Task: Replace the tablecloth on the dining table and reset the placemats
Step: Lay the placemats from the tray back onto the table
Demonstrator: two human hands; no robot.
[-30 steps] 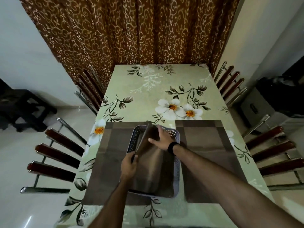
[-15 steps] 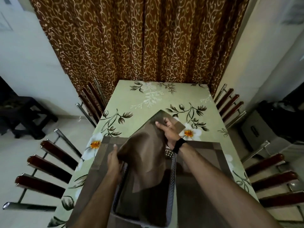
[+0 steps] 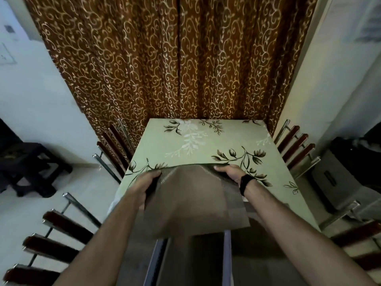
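A brown placemat (image 3: pixel 195 203) hangs in the air over the near half of the table. My left hand (image 3: pixel 144 183) grips its left top corner and my right hand (image 3: pixel 228 173) grips its right top corner. Its lower edge droops over a grey basket (image 3: pixel 226 256) that stands at the near end. The table wears a light green floral tablecloth (image 3: pixel 206 141). Another brown placemat (image 3: pixel 259 240) lies flat on the cloth to the right of the basket, mostly in shadow under my right forearm.
Wooden-slat chairs with metal frames stand at the left (image 3: pixel 59 234) and right (image 3: pixel 296 145) sides of the table. A patterned brown curtain (image 3: pixel 175 69) hangs behind the far end. A dark stool (image 3: pixel 26 162) stands at the far left, a dark box (image 3: pixel 338 178) at the right.
Both hands have lifted the placemat out of the basket and spread it wide, carrying it forward over the table. The view has tilted upward.
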